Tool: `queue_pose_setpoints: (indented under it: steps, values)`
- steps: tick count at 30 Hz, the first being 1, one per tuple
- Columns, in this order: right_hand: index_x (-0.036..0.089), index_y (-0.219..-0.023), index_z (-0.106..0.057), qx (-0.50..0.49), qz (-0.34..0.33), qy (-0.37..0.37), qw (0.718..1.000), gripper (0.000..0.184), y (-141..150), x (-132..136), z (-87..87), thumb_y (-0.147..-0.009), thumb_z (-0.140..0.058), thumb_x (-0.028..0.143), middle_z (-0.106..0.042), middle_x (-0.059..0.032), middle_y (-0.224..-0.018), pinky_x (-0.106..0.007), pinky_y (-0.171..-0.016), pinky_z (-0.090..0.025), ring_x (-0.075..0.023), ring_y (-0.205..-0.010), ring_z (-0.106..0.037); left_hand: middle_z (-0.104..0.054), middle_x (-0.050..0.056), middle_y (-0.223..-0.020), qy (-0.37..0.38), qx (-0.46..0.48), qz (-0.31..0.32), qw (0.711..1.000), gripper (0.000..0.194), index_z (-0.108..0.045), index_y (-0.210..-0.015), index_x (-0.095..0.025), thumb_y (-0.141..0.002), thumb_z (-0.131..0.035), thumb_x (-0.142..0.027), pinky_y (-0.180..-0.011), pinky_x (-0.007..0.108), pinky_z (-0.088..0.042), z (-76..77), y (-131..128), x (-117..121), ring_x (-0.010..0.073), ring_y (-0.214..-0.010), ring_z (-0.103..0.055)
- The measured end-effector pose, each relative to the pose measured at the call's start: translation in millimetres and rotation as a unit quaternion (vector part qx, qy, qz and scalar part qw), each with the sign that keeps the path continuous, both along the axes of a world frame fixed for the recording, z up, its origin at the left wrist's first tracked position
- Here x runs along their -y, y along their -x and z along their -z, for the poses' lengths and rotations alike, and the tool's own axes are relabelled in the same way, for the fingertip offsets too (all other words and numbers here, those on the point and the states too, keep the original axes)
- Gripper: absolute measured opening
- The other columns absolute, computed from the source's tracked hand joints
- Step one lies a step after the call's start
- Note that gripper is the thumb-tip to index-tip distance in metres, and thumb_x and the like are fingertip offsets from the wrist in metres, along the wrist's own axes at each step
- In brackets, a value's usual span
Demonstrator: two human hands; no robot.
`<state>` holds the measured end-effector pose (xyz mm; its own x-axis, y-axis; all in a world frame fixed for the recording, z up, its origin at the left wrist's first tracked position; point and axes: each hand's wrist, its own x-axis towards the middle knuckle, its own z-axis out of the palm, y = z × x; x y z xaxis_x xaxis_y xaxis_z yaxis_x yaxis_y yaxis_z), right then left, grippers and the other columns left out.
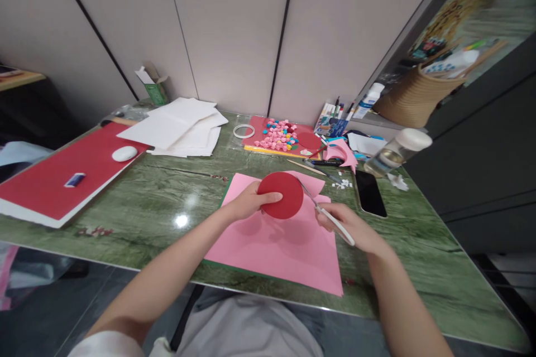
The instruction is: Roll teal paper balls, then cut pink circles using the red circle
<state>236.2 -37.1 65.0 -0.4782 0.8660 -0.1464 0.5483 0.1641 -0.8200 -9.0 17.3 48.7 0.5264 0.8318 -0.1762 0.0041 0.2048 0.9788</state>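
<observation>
My left hand [250, 201] pinches a red paper circle [285, 192] by its left side, thumb on top. In my right hand [341, 222] is a pair of scissors [341, 228] with white handles, its blades meeting the right edge of the circle. Whether the blades are apart is too small to tell. Under both hands lies a pink paper sheet [288, 254], with a notch and a raised flap at its far right. A green edge shows beneath the pink sheet.
Red board [62, 178] and white papers [180, 122] lie left. At the back are small pink pieces [278, 136] and a tape ring [243, 131]. A phone [371, 194], paper scraps [342, 183] and a clear bottle [393, 150] stand or lie right.
</observation>
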Motion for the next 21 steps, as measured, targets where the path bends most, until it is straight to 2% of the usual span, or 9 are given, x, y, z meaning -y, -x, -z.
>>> queue_pose_setpoints:
  steps: [12,21]
  values:
    - [0.017,-0.06,-0.032,0.02,0.001,-0.008,1.0,0.039,0.7,0.4,-2.9,-0.085,-0.038,0.046,-0.027,0.004,-0.06,-0.023,-0.05,-0.019,-0.0087,-0.056,-0.024,-0.054,0.0,-0.063,0.003,-0.029,0.013,0.999,0.038,-0.058,-0.089,-0.012,-0.064,-0.063,-0.039,-0.042,0.018,-0.032,-4.3,5.4,-3.3,0.0069,-0.049,-0.044]
    - [0.017,-0.06,-0.031,0.04,0.002,-0.008,0.999,0.039,0.6,1.3,-4.9,-0.085,-0.037,0.046,-0.027,0.0041,-0.059,-0.023,-0.05,-0.019,-0.0087,-0.056,-0.024,-0.048,-0.002,-0.057,-0.011,-0.03,0.045,0.998,0.033,-0.057,-0.085,-0.011,-0.066,-0.061,-0.037,-0.04,0.017,-0.029,-7.2,9.0,-6.1,0.0053,-0.046,-0.039]
